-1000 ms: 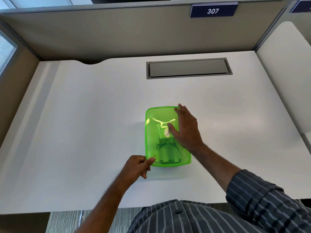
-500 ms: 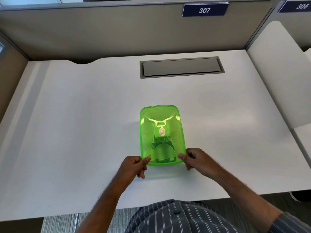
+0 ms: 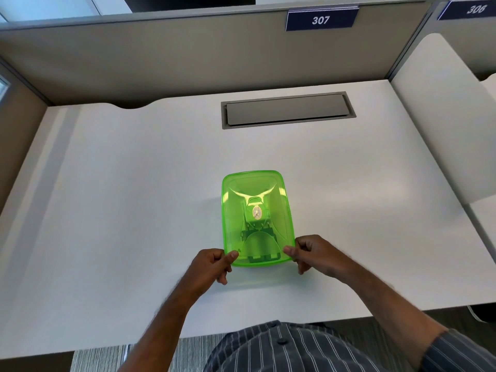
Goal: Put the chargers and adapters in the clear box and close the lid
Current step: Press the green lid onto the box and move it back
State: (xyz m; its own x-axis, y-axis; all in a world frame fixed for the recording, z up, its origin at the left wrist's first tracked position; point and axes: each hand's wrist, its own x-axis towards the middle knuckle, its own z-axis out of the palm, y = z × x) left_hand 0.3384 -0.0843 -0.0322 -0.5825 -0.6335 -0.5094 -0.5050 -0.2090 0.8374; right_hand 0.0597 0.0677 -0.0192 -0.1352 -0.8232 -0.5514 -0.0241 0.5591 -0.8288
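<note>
Grip, head view: both hands pinch the near corners of the translucent green plastic lid (image 3: 256, 194); the left hand (image 3: 208, 267) has its thumb on top of the near-left corner and its fingers curled below the rim, and the right hand (image 3: 312, 255) does the same at the near-right corner.
Why held so: thumbs on top and fingers under look like a press to seat the lid's near edge on the box, one corner to each hand so the force is even; this is a judgement, as no snap can be seen.
Container: the clear rectangular plastic box (image 3: 264, 264) sits under the lid, its long side running away from the person, near the front middle of the white desk (image 3: 120, 197).
Contents: dark blocky shapes, probably the chargers and adapters (image 3: 261, 241), show through the lid at the near half; how many, I cannot tell. A pale oval spot in the middle may be a label or a reflection.
Task state: nothing loose lies on the desk, so packing looks done and the closing is at hand.
Surroundings: a grey rectangular cable hatch (image 3: 288, 110) lies flush in the desk, well apart from the box.
</note>
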